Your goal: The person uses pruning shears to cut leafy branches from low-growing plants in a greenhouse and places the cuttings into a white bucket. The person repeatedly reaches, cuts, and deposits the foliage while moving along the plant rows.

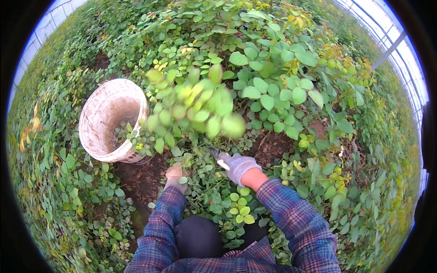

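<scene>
My right hand [240, 168], in a grey knit glove, is closed around a cutting tool [220, 158] with a pale handle and a dark blade end, probably pruning shears. The tool points up and left into low green stems. My left hand [176, 174], in a dirty pale glove, lies low among the leaves to the left; its fingers are partly hidden, so its hold is unclear. Just above both hands, a leafy rose-like shoot [201, 105] is blurred. A dirt-stained white plastic bucket [112, 157] leans at the left with a few leafy sprigs inside and at its rim.
Dense leafy bushes [280, 85] surround me on every side. Brown soil with dead leaves [145, 177] shows below the bucket, and another patch [273, 148] lies right of my right hand. My dark-clad knee [198, 237] is close below. Greenhouse framing [392, 47] curves along the upper right.
</scene>
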A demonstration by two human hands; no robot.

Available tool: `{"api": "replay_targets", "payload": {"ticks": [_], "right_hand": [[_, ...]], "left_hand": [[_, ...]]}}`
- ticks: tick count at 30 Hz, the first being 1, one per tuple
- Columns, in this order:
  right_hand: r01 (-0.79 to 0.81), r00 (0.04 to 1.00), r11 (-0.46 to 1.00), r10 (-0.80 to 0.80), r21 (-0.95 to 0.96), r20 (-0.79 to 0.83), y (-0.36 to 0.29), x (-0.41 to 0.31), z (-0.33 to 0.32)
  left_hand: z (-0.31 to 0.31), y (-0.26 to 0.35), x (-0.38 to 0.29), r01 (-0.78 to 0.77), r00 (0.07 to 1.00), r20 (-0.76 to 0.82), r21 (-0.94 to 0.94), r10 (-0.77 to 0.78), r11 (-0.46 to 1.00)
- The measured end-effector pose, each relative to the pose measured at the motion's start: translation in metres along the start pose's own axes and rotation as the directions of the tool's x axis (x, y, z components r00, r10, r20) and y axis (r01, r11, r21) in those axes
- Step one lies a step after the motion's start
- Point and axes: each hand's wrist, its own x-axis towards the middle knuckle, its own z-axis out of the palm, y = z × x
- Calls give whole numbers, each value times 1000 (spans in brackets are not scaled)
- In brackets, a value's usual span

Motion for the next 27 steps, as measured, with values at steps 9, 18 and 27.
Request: {"api": "replay_targets", "payload": {"ticks": [9, 18, 27], "right_hand": [[-43, 990, 982, 66, -185, 121, -1, 12, 45], [-76, 952, 986, 116, -149, 283, 20, 38, 50], [-385, 901, 29, 230, 922, 369, 60, -27, 21]], "left_hand": [[-74, 99, -66, 43, 972, 203, 347, -120, 937], [-64, 138, -142, -153, 778, 40, -956, 627, 250], [-40, 122, -70, -601, 794, -82, 37, 602, 798]]}}
